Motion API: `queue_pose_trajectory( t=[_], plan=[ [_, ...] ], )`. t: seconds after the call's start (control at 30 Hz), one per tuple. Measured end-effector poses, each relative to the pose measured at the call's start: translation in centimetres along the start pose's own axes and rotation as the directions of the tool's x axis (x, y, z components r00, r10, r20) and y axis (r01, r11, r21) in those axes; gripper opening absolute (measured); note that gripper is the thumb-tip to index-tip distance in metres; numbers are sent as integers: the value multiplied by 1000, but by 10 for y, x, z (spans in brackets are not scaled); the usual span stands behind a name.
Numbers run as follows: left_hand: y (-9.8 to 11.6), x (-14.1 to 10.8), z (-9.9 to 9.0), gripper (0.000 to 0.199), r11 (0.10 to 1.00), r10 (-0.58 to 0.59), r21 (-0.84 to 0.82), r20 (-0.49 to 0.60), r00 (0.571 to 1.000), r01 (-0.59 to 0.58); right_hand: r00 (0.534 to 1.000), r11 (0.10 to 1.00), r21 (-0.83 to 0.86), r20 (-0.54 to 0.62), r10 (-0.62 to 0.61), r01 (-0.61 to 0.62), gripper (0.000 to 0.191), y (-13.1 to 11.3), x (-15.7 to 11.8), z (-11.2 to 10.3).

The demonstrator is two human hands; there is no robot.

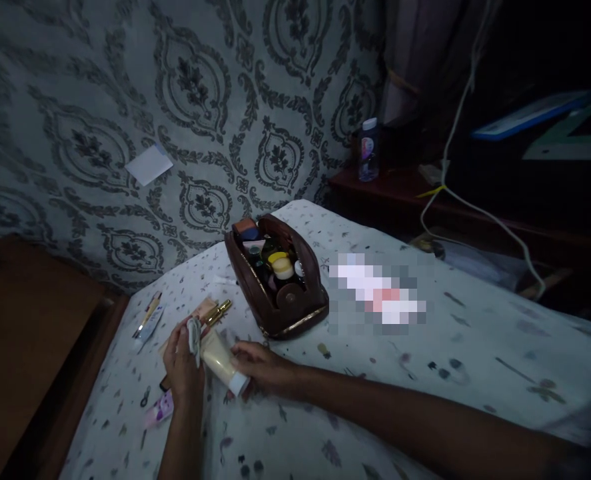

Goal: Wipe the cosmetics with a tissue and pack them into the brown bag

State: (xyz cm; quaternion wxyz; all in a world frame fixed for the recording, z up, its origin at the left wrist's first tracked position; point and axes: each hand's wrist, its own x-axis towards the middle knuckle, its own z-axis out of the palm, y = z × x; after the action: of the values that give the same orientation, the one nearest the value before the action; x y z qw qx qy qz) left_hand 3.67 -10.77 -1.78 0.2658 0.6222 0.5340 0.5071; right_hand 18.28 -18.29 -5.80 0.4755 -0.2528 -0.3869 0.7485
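My right hand [262, 368] is closed round the white-capped end of a cream-coloured tube [220, 359], which lies slantwise between my hands. In my left hand [181, 360] is a crumpled grey-white cloth [194, 339], touching the tube's upper end. Just beyond my hands lie a gold tube [217, 313] and a peach packet [201, 311]. A brown toiletry bag [245, 273] stands unzipped behind them, holding bottles and a yellow-lidded jar [280, 264]. Near my left wrist is a pink and purple tube [159, 409].
Brushes [148, 313] and a white-blue tube [151, 324] lie at the cloth's left edge [120, 373]. A blurred-out pinkish item [380, 293] is right of the bag. A bottle [368, 152] stands on a red shelf [390, 190], beside a hanging cable [458, 113].
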Motion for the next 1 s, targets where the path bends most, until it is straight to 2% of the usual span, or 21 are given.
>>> queue_pose_trajectory(
  t=[0.07, 0.2, 0.27, 0.33, 0.43, 0.53, 0.67, 0.8, 0.9, 1.0],
  plan=[
    [-3, 2, -3, 41, 995, -36, -91, 10, 999, 37, 1000, 1000, -28, -29, 9, -10, 67, -5, -2, 2],
    [-1, 3, -7, 34, 987, -58, -149, 14, 998, 59, 998, 997, -73, -62, 7, -12, 71, -10, -3, 3],
    [5, 1, -6, 33, 970, -100, -224, -26, 995, 92, 999, 1000, -28, -41, 1, -2, 69, -8, -3, 3],
    [14, -3, -2, 34, 915, -179, -382, -91, 980, 132, 1000, 999, 50, -17, -3, 4, 67, -5, -2, 3],
    [25, -12, 7, 37, 829, -213, -548, -128, 969, 110, 999, 984, 175, -28, -15, 20, 70, -2, -1, 3],
    [28, -23, 13, 41, 903, -103, -425, -60, 993, 68, 999, 965, 258, -37, -26, 35, 74, -3, -1, 2],
    [28, -38, 17, 48, 981, 32, -193, 59, 998, -20, 996, 950, 304, -70, -49, 68, 73, -10, -1, 4],
    [33, -48, 17, 52, 990, 135, -65, 189, 973, -124, 993, 976, 197, -90, -75, 92, 62, -17, -3, 7],
    [38, -48, 14, 51, 984, 172, 11, 181, 968, -176, 992, 991, 42, -17, -126, 127, 51, -18, -8, 6],
    [39, -40, 8, 44, 990, 109, 80, 108, 988, -118, 987, 987, -96, 107, -118, 128, 46, -16, -11, 4]
  ],
)
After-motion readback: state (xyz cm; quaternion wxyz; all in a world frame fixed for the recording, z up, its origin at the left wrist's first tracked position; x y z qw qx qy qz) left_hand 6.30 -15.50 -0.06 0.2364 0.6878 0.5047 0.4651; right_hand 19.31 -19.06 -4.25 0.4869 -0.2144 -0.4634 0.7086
